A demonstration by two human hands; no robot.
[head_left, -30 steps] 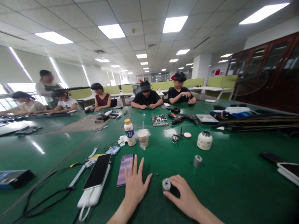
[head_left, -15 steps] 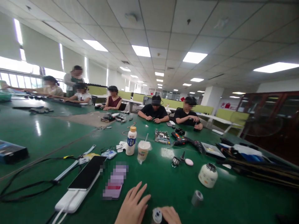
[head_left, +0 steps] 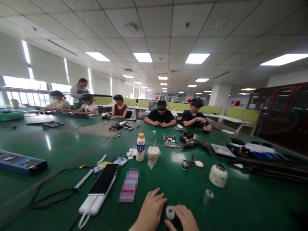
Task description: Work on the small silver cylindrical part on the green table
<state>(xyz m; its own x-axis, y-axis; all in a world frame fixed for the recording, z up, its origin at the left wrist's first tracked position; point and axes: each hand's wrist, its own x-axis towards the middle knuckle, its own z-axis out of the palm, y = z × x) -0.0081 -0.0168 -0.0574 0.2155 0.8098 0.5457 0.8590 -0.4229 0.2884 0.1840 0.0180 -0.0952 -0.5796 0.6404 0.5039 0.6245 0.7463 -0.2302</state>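
Observation:
In the head view, a small grey metal cylinder (head_left: 170,211) with a pale top and dark holes in it stands upright near the bottom edge. My right hand (head_left: 185,218) curls around it, thumb in front and fingers at its right side. Just left of it, my left hand (head_left: 152,208) is stretched out over the table with its fingers apart, holding nothing. A similar grey cylinder (head_left: 208,197) stands to the right, apart from both hands. Behind that sits a cream jar (head_left: 218,175) with its dark mouth uncovered.
To the left lie a purple phone (head_left: 130,186), a black-screened phone (head_left: 104,179) on a white power bank (head_left: 92,205), and cables. Farther off stand a bottle (head_left: 141,149) and a drink cup (head_left: 153,157). Beyond are a circuit board (head_left: 170,141) and power drills (head_left: 196,144). Several people sit around the green table.
The view has shifted slightly, so the table's contents appear farther right. My right hand's thumb now shows in front of the cylinder. My left hand stays outstretched beside it.

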